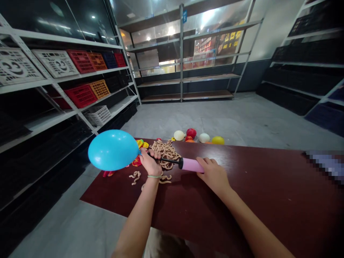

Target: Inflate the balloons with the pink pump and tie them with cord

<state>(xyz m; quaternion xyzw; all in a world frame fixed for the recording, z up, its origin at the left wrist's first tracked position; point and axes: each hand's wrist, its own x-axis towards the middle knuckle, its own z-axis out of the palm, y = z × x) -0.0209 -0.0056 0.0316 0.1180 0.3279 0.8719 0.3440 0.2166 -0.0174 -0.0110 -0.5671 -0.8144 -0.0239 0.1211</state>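
A blue inflated balloon point(113, 150) points leftward from my left hand point(151, 163). Closed fingers of that hand pinch its neck against the nozzle end of a balloon pump, and they partly hide the join. The pump point(191, 165) has a pink barrel and a black rod and lies nearly level above the table. My right hand point(213, 175) is wrapped round the right end of the pink barrel. Just behind my left hand rises a heap of beige, worm-like curled pieces point(167, 152). A few loose curled pieces point(135, 176) lie on the table at its left.
The dark red table point(242, 200) spans the front. Several small balloons point(204, 138) show beyond its far edge. Yellow and red items point(137, 161) lie beside the heap. Shelves with crates point(80, 95) stand at left, a rack point(181, 77) at the back. Something pixelated point(326, 165) sits far right.
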